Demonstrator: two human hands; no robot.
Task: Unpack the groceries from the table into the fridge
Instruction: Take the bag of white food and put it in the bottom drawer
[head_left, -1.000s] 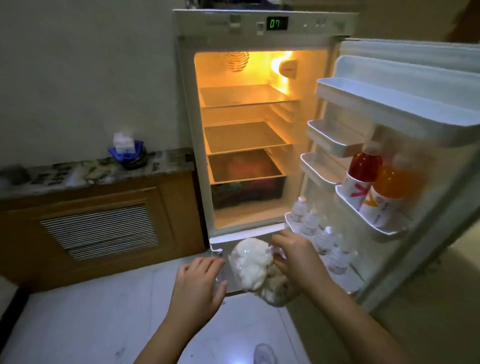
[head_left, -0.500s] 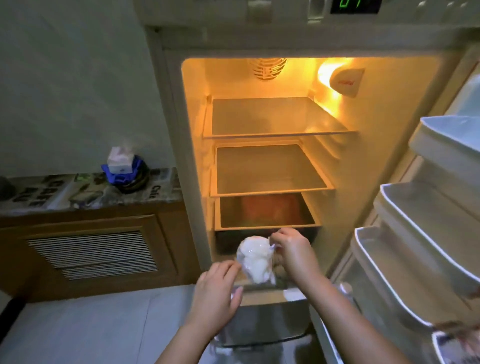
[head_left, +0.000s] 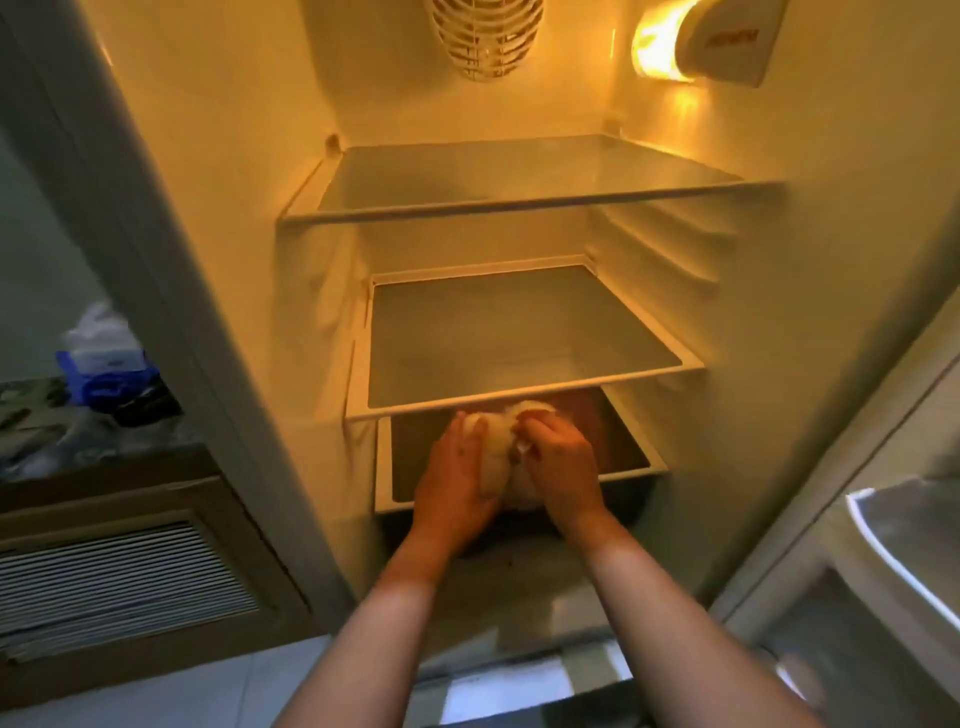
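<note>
— What sort of place was this?

— It was a home, I think the kitchen area. A household fridge (head_left: 519, 312) stood open, with its lamp (head_left: 675, 47) glowing yellow over glass shelves (head_left: 519, 332).

— Was anything else domestic?

— Yes. Beside the fridge stood a low wooden cabinet (head_left: 130, 571) with a slatted vent, and its top had a patterned cover (head_left: 41, 426). On it lay a tissue pack (head_left: 98, 343) (rather blurred). The floor (head_left: 208, 691) had pale tiles.
</note>
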